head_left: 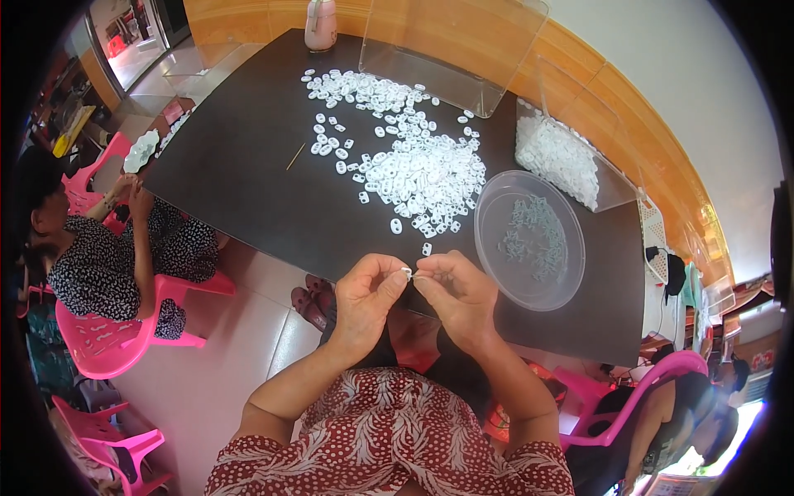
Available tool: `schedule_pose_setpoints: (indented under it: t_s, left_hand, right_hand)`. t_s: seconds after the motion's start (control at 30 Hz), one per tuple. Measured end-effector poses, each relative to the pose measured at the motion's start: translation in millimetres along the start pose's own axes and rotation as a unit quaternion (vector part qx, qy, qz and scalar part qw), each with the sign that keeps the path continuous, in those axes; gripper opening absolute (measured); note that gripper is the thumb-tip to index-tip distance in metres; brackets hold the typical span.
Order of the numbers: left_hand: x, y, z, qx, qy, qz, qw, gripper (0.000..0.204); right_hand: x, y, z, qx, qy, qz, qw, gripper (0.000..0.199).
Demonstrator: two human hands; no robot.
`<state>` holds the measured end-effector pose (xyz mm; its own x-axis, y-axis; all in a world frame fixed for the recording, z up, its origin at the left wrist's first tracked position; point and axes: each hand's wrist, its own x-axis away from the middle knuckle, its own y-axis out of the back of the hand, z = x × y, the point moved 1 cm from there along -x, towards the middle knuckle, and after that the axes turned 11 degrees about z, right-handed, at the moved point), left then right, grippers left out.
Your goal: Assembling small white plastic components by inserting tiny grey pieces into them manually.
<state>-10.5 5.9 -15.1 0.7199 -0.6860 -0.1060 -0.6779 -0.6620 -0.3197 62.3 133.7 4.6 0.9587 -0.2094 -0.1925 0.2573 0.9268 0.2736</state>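
Note:
Over the near edge of the dark table, both hands meet fingertip to fingertip. My left hand [364, 302] pinches a small white plastic piece [407, 271] between thumb and forefinger. Right against it, my right hand [461, 302] is closed in a pinch; what it grips is too small to make out. Just beyond the hands lies one loose white oval piece with two holes [427, 249]. Farther back spreads a big pile of the same white pieces [426, 174]. To the right sits a round translucent tray [528, 299] holding many small clear-grey parts [538, 236].
At the back right, a clear plastic box [619, 188] holds more white pieces. A larger clear box [447, 62] and a pink thermos [321, 25] stand along the far side. A thin stick [295, 157] lies left. People sit on pink chairs [116, 343] on both sides.

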Motion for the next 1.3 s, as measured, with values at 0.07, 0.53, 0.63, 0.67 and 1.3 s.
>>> schedule_pose_setpoints:
  t_s: [0.07,0.53,0.63,0.67,1.3]
  left_hand:
    - [0.2,1.3,-0.5,-0.010,-0.001,0.000,1.000,0.016]
    - [4.1,1.8,1.8,-0.190,-0.063,-0.008,0.980,0.014]
    - [4.3,4.3,6.8,-0.167,-0.060,-0.014,0.984,0.014]
    - [4.2,5.1,7.4,-0.142,-0.051,-0.009,0.988,0.015]
    - [4.3,23.3,10.3,0.026,0.016,-0.053,0.998,0.014]
  right_hand:
    - [-0.1,-0.4,0.2,0.002,0.000,0.000,1.000,0.018]
    - [-4.1,-6.8,-2.8,0.035,0.039,-0.018,0.998,0.017]
    - [-2.2,-11.3,-5.6,-0.029,-0.006,-0.027,0.999,0.014]
    - [-2.6,-11.3,-4.6,-0.029,-0.006,-0.026,0.999,0.014]
    - [-24.9,-15.8,-7.1,0.088,-0.011,0.024,0.996,0.004]
